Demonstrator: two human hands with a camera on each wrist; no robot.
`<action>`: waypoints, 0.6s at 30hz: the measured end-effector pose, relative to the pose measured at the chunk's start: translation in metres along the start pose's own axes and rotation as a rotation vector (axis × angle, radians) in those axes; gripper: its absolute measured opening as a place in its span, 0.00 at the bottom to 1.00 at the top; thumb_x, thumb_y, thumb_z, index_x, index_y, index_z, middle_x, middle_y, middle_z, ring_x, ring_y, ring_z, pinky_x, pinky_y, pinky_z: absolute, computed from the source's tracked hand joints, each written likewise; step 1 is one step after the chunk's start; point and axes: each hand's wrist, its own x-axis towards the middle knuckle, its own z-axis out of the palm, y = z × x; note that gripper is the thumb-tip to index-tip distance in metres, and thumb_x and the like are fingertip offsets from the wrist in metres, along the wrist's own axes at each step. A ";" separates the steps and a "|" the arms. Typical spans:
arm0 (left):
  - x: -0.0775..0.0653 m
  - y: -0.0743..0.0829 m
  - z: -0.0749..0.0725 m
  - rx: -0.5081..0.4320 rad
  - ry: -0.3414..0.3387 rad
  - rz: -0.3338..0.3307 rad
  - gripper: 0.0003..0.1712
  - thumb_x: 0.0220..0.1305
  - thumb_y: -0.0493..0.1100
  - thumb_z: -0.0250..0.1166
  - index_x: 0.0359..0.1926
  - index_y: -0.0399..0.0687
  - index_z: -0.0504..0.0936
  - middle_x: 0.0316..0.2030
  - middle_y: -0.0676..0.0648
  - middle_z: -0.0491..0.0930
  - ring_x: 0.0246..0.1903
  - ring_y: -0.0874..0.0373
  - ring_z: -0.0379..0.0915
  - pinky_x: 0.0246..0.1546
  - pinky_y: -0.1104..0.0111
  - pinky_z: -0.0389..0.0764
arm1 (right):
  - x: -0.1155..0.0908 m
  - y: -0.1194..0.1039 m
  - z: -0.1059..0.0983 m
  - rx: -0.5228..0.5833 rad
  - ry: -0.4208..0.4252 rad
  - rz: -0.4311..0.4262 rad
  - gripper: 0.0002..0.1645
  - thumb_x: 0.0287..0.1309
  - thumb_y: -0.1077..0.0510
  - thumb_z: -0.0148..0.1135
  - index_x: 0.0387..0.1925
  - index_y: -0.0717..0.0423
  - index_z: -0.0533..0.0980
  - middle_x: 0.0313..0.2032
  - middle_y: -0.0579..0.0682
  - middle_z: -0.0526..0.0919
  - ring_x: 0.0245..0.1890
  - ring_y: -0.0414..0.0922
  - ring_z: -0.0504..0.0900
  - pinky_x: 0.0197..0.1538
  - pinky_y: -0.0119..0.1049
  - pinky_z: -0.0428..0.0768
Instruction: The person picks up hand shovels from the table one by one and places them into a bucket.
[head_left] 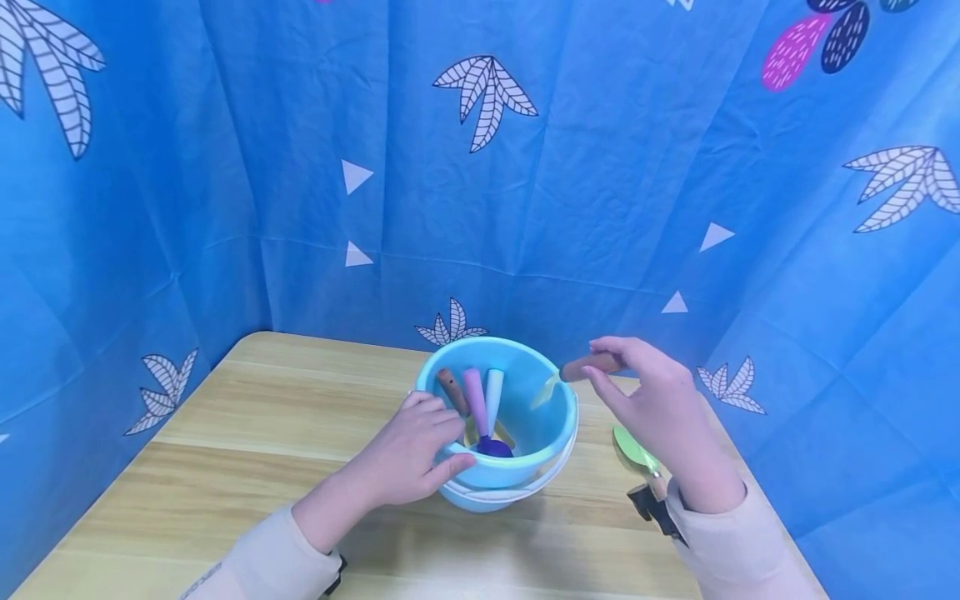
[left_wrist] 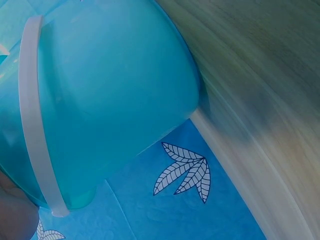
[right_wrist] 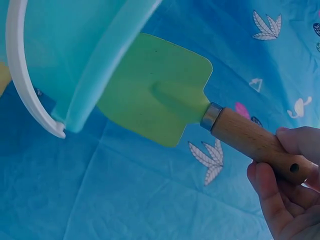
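Note:
A light blue bucket [head_left: 532, 460] with a white carrying handle [left_wrist: 35, 110] stands on the table. My left hand [head_left: 416, 446] grips its near left rim, with the thumb along the front. Between thumb and fingers, my right hand [head_left: 652, 396] pinches the wooden handle of a small shovel [right_wrist: 165, 85]. The shovel's yellow-green blade points down over the right side of the bucket's mouth. Inside the bucket lean a brown wooden handle [head_left: 452, 390], a lilac handle [head_left: 475, 392] with a dark purple scoop below it, and a pale blue handle [head_left: 494, 396].
On the wooden table [head_left: 300, 392], a green toy spade [head_left: 633, 447] lies to the right of the bucket, partly hidden by my right wrist. A blue patterned cloth [head_left: 450, 192] hangs around the table's back and sides.

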 end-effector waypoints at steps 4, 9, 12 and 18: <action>0.000 0.000 -0.001 -0.002 -0.004 -0.002 0.20 0.74 0.63 0.52 0.28 0.58 0.69 0.25 0.63 0.64 0.33 0.63 0.64 0.47 0.62 0.67 | -0.002 0.002 0.008 0.003 -0.017 -0.015 0.24 0.47 0.68 0.77 0.48 0.61 0.81 0.36 0.45 0.88 0.40 0.44 0.86 0.49 0.37 0.81; 0.000 0.000 -0.001 0.000 -0.007 -0.004 0.20 0.73 0.63 0.52 0.29 0.58 0.69 0.25 0.63 0.64 0.34 0.63 0.64 0.48 0.62 0.67 | -0.004 0.004 0.016 0.014 -0.071 0.005 0.23 0.49 0.66 0.77 0.48 0.61 0.80 0.35 0.44 0.88 0.40 0.44 0.86 0.47 0.43 0.83; 0.000 0.000 -0.001 0.000 -0.004 -0.002 0.20 0.73 0.63 0.52 0.28 0.58 0.69 0.25 0.63 0.64 0.34 0.63 0.64 0.48 0.62 0.67 | -0.005 0.004 0.020 0.029 -0.110 0.024 0.23 0.50 0.65 0.77 0.49 0.61 0.80 0.35 0.44 0.88 0.40 0.44 0.87 0.48 0.45 0.83; 0.000 -0.001 0.000 -0.003 0.002 0.001 0.21 0.74 0.63 0.51 0.28 0.58 0.69 0.25 0.63 0.64 0.33 0.63 0.64 0.47 0.62 0.67 | -0.007 0.004 0.025 0.068 -0.202 0.070 0.21 0.53 0.64 0.75 0.49 0.59 0.79 0.34 0.41 0.88 0.40 0.43 0.86 0.49 0.45 0.83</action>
